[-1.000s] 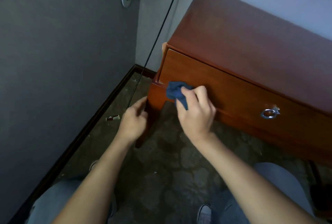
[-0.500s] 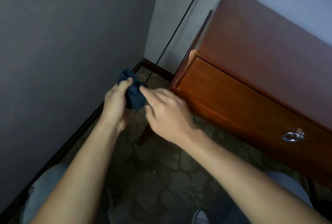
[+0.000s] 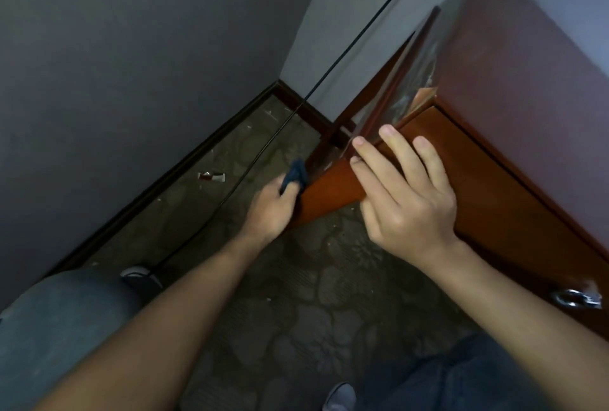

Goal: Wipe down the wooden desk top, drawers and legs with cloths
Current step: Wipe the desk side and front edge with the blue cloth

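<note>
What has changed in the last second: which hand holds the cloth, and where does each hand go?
The cloth passed from the right hand to the left hand, which now grips it and has moved it down to the side of the desk at the corner leg. The right hand, now empty, rests with straight fingers on the corner. The drawer stays closed, and its ring pull is untouched.
</note>
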`<action>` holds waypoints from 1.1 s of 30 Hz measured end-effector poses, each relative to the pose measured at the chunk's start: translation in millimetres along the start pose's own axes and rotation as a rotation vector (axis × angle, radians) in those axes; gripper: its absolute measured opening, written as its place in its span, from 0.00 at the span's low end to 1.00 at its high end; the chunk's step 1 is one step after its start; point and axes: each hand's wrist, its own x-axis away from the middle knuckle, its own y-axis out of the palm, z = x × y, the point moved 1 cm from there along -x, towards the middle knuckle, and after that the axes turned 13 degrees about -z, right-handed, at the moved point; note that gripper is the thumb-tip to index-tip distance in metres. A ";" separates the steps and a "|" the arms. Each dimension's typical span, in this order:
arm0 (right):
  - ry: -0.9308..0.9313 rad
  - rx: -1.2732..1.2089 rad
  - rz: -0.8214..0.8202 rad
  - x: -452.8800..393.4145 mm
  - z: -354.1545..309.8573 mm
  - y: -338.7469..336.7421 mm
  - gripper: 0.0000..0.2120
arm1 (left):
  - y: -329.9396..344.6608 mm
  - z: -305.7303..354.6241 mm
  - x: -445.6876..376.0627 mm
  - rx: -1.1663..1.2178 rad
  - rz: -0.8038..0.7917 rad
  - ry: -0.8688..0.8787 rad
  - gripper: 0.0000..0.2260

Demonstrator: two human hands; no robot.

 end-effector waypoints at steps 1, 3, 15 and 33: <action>0.011 0.017 0.021 0.0 -1.0 2.7 0.16 | -2.4 -12.4 -1.5 -0.015 0.004 -0.069 0.08; 0.009 0.044 0.032 0.8 -2.0 7.0 0.16 | -6.4 -29.5 -6.9 0.007 0.028 -0.146 0.10; 0.007 0.077 -0.039 0.0 -0.2 3.8 0.19 | 14.0 81.1 27.0 0.021 -0.016 0.431 0.12; -0.021 0.111 -0.048 0.6 -1.7 9.4 0.21 | -7.2 5.6 -32.1 0.059 -0.030 0.162 0.10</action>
